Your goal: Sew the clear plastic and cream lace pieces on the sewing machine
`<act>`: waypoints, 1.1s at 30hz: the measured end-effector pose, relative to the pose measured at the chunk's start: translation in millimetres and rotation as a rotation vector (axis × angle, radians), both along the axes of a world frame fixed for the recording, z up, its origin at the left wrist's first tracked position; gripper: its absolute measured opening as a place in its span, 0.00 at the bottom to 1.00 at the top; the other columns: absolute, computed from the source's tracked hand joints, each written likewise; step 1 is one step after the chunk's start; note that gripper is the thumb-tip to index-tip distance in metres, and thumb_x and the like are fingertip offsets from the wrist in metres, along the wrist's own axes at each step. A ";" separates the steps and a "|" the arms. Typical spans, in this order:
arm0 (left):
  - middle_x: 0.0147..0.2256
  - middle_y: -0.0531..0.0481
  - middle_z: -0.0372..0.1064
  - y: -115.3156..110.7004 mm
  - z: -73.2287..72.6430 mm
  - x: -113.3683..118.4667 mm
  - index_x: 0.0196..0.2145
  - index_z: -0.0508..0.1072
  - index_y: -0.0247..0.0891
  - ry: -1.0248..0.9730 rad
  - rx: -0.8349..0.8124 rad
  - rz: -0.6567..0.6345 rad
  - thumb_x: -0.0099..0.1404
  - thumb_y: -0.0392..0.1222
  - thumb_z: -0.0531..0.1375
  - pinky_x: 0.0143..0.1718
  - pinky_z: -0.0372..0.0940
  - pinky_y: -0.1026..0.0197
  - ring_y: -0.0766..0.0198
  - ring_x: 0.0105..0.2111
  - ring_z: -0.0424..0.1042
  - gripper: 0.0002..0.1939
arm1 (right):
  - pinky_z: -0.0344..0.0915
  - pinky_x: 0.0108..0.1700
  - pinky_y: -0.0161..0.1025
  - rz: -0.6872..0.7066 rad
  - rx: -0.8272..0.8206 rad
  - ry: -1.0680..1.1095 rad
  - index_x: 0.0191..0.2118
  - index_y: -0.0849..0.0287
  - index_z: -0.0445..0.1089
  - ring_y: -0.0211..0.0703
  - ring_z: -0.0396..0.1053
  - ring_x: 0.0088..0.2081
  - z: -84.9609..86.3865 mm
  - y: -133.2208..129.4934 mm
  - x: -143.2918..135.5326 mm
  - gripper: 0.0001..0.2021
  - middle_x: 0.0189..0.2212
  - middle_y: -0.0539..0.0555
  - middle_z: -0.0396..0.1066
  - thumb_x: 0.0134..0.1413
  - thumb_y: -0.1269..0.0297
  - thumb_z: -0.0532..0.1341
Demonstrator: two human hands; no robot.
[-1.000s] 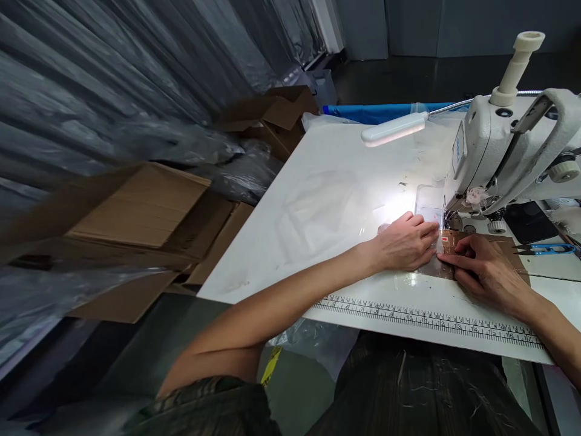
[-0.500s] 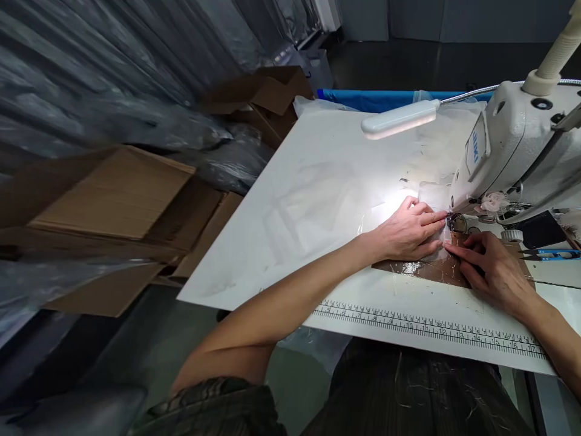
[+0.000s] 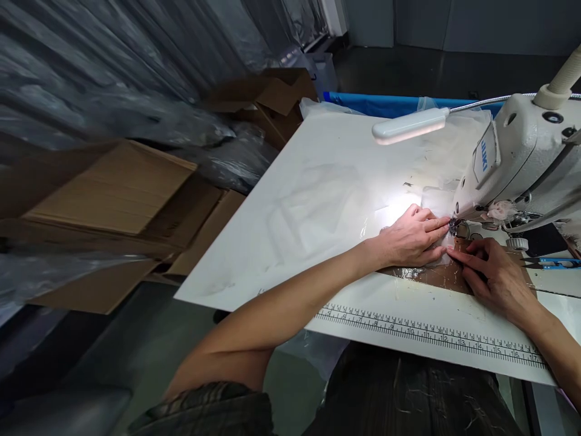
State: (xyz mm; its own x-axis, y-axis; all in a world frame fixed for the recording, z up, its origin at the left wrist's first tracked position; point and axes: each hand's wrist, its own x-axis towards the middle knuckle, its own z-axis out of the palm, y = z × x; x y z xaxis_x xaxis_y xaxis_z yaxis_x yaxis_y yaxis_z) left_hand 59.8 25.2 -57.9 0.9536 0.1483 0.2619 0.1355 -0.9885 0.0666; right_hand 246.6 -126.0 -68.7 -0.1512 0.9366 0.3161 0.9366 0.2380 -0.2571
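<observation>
My left hand [image 3: 415,237] lies flat on a small piece of sheer white fabric [image 3: 438,198], its fingertips close beside the presser foot [image 3: 452,226] of a white sewing machine [image 3: 511,154]. Most of the fabric is hidden beneath that hand. From the other side, my right hand [image 3: 499,275] reaches in with its index finger stretched out, the tip touching the fabric's near edge. Its thumb is apart from the index finger, and the other fingers are loosely bent. Under both hands is a brown plate [image 3: 447,277] with shiny clear tape on it.
A lamp [image 3: 411,125] on a flexible neck lights the sewing area. Blue-handled thread snips [image 3: 556,263] lie right of my right hand. Along the front edge of the white table [image 3: 254,254] runs a printed ruler scale [image 3: 426,333]. Cardboard boxes [image 3: 113,188] stand at the left.
The whole view has shifted slightly, with the machine and table a little lower in it. Both hands keep nearly the same place beside the presser foot.
</observation>
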 end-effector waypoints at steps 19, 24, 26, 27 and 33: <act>0.41 0.47 0.77 7.0 3.0 -9.0 0.36 0.78 0.41 -0.083 -0.211 -0.285 0.72 0.43 0.54 0.43 0.63 0.56 0.63 0.38 0.72 0.12 | 0.73 0.39 0.44 -0.025 -0.040 0.082 0.53 0.48 0.76 0.45 0.69 0.38 5.7 -0.3 -1.1 0.19 0.40 0.58 0.68 0.62 0.66 0.54; 0.39 0.48 0.78 7.3 -0.7 -7.9 0.37 0.78 0.42 -0.168 -0.205 -0.284 0.74 0.42 0.53 0.44 0.63 0.56 0.65 0.38 0.73 0.13 | 0.73 0.38 0.44 -0.016 -0.042 0.101 0.52 0.50 0.77 0.46 0.70 0.39 5.4 -0.4 -1.0 0.19 0.41 0.59 0.69 0.62 0.66 0.54; 0.39 0.49 0.78 6.7 -1.2 -7.2 0.37 0.78 0.42 -0.205 -0.196 -0.281 0.74 0.42 0.53 0.43 0.62 0.56 0.65 0.38 0.73 0.13 | 0.73 0.37 0.44 -0.019 -0.048 0.100 0.52 0.51 0.77 0.46 0.69 0.39 5.8 -0.3 -1.0 0.18 0.41 0.59 0.69 0.62 0.66 0.54; 0.39 0.49 0.78 6.2 -1.2 -6.8 0.37 0.78 0.42 -0.204 -0.188 -0.279 0.74 0.42 0.53 0.43 0.62 0.56 0.65 0.38 0.73 0.14 | 0.72 0.37 0.44 -0.019 -0.050 0.098 0.52 0.51 0.77 0.46 0.69 0.38 6.1 -0.2 -0.9 0.18 0.41 0.59 0.69 0.62 0.66 0.54; 0.39 0.49 0.78 4.4 1.4 -4.3 0.38 0.77 0.42 -0.063 -0.096 -0.300 0.76 0.42 0.49 0.37 0.60 0.55 0.63 0.35 0.71 0.17 | 0.71 0.36 0.44 -0.013 -0.034 0.080 0.52 0.50 0.77 0.46 0.68 0.37 5.9 0.2 -1.1 0.19 0.40 0.59 0.68 0.62 0.66 0.53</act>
